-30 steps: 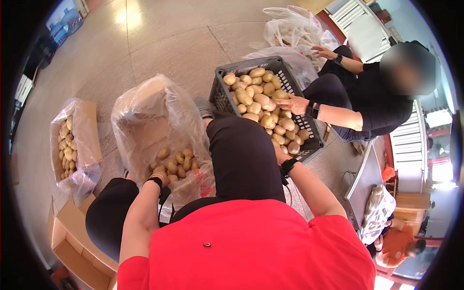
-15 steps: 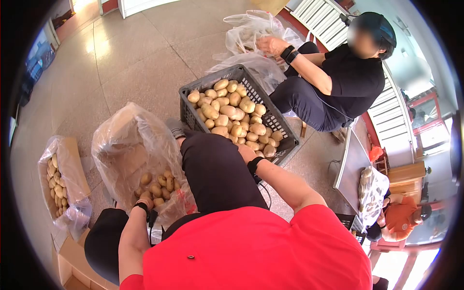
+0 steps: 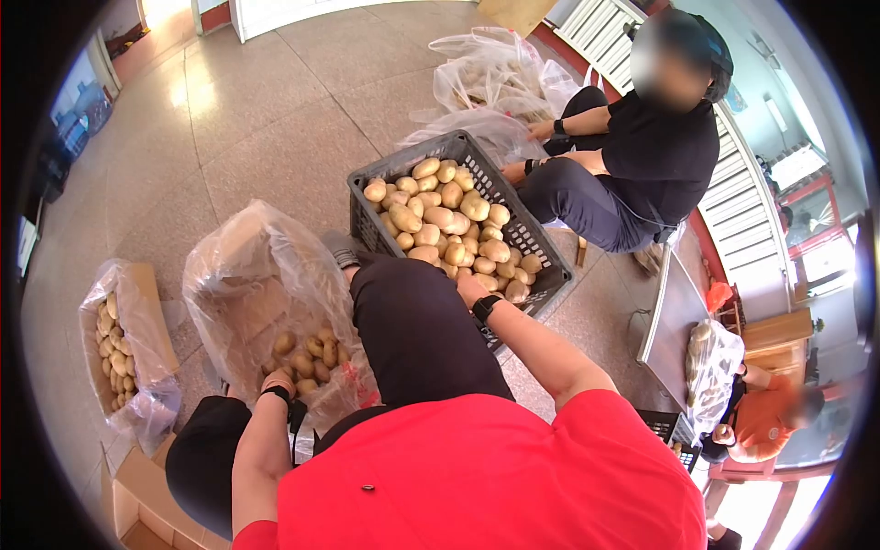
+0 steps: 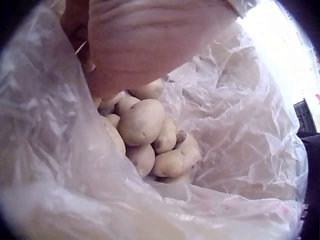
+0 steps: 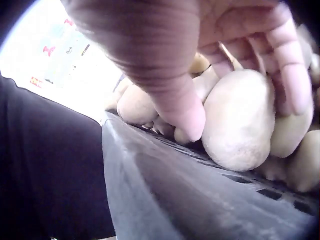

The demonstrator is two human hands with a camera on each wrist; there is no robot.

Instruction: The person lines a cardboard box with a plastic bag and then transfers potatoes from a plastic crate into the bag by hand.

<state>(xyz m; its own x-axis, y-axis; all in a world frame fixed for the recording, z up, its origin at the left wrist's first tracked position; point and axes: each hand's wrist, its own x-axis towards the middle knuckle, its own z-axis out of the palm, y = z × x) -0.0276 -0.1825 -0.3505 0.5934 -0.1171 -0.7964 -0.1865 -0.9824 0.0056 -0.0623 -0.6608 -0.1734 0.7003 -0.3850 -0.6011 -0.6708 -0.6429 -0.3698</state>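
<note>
In the right wrist view my right hand (image 5: 185,65) is in the black crate (image 5: 210,200), thumb on one side of a pale potato (image 5: 240,120) and fingers curled round the other. More potatoes (image 3: 440,218) fill that crate in the head view. My left hand (image 3: 279,380) reaches down into a carton lined with clear plastic (image 3: 261,275), at the edge of a small heap of potatoes (image 3: 316,353). Its palm side (image 4: 155,45) hangs over potatoes (image 4: 142,122) in the left wrist view. The left fingers are mostly hidden, and I cannot tell whether they hold anything.
A smaller lined carton of potatoes (image 3: 115,353) stands at left, an open cardboard box (image 3: 151,500) at lower left. A person in black (image 3: 660,147) sits beyond the crate near plastic bags (image 3: 495,82). A metal table (image 3: 665,321) stands at right.
The view has swung, so crate and cartons sit lower and further left. The seated person's hands have left the crate and now are down by the plastic bags. My hands remain at the same containers.
</note>
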